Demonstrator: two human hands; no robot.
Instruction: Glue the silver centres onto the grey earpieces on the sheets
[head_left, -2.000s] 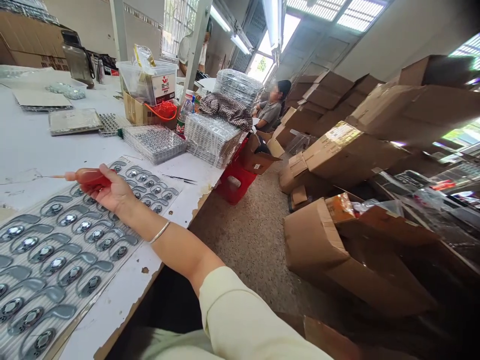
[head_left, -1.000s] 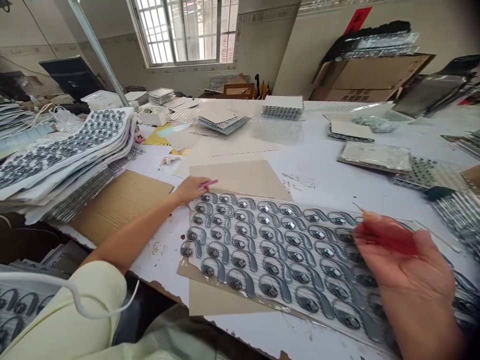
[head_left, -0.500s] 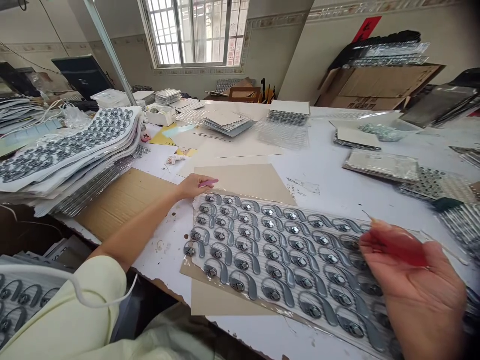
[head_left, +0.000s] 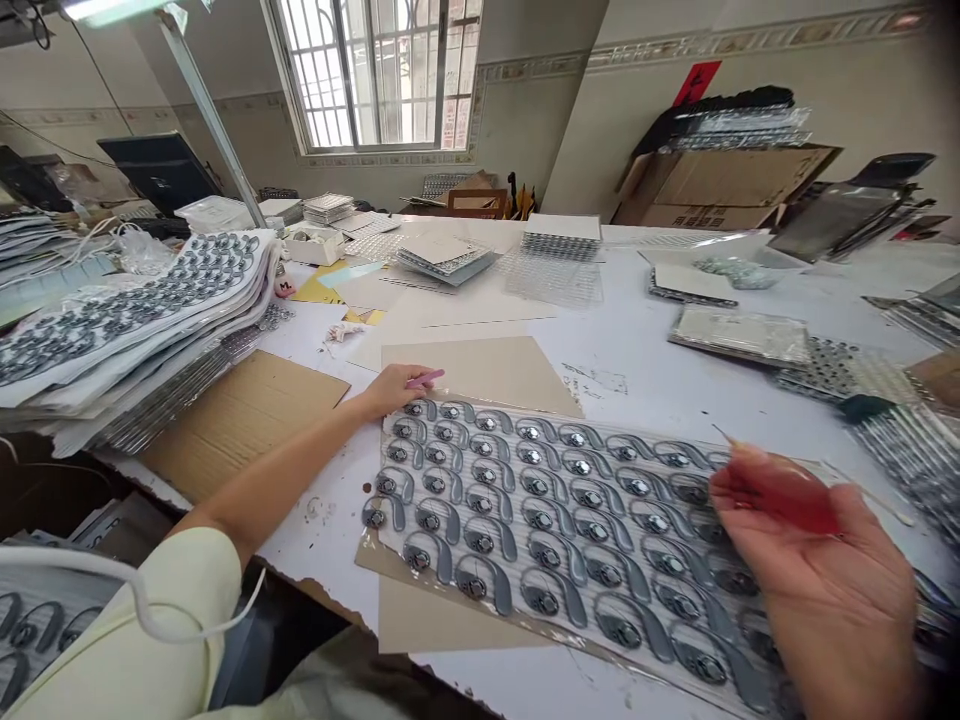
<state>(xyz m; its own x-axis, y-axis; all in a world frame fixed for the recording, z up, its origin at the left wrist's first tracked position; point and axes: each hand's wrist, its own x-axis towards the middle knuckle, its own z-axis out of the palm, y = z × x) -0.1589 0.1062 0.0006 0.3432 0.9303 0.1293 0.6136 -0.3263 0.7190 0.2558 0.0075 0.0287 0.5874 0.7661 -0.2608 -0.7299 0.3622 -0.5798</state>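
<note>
A plastic-covered sheet [head_left: 517, 490] lies at a slant in front of me, with rows of grey curved pieces on it, each with a dark faceted stone. My left hand [head_left: 394, 388] rests at its far left corner, closed around a thin pink-purple stick [head_left: 425, 380]. Over the sheet's right end is my right hand [head_left: 817, 560], palm up. Its fingers are wrapped round a translucent red squeeze bottle [head_left: 787, 495] with a thin, pale tip pointing up and left. What the bottle contains I cannot make out.
Beige cardboard [head_left: 465, 620] lies under the sheet. To the left are brown cardboard [head_left: 247, 420] and a tall stack of sheets [head_left: 150, 300]. Farther back lie card-topped packs [head_left: 442, 255] and a wrapped pack [head_left: 739, 335]. A white cable [head_left: 150, 610] crosses my left arm.
The view has shifted slightly, so the background sits lower. Both hands keep nearly the same places over the sheet, still holding the pink-purple stick and the red squeeze bottle.
</note>
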